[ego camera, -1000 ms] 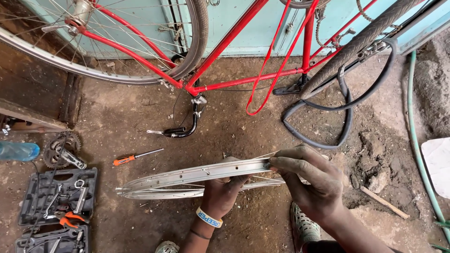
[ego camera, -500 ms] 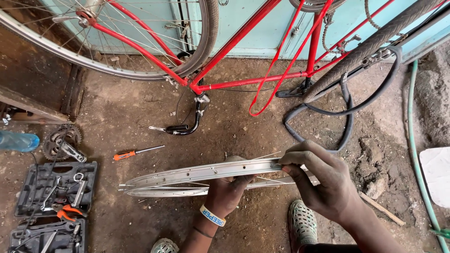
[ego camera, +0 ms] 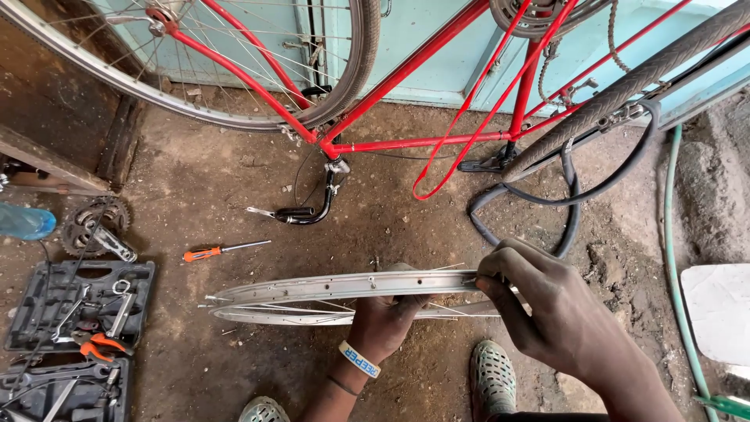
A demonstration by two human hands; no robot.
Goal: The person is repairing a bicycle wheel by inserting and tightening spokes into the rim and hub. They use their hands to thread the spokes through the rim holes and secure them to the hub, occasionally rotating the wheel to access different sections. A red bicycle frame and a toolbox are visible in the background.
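My left hand (ego camera: 387, 316) grips the bare wheel rim (ego camera: 328, 287) from below; my right hand (ego camera: 547, 309) fingers (ego camera: 500, 293) pinch its edge.

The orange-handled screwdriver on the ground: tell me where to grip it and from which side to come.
Grip the screwdriver by its orange handle, the thicker end on the left, coming straight down from above. It lies flat on bare dirt floor, shaft pointing right, with open ground around it. Both hands hold the wheel rim.
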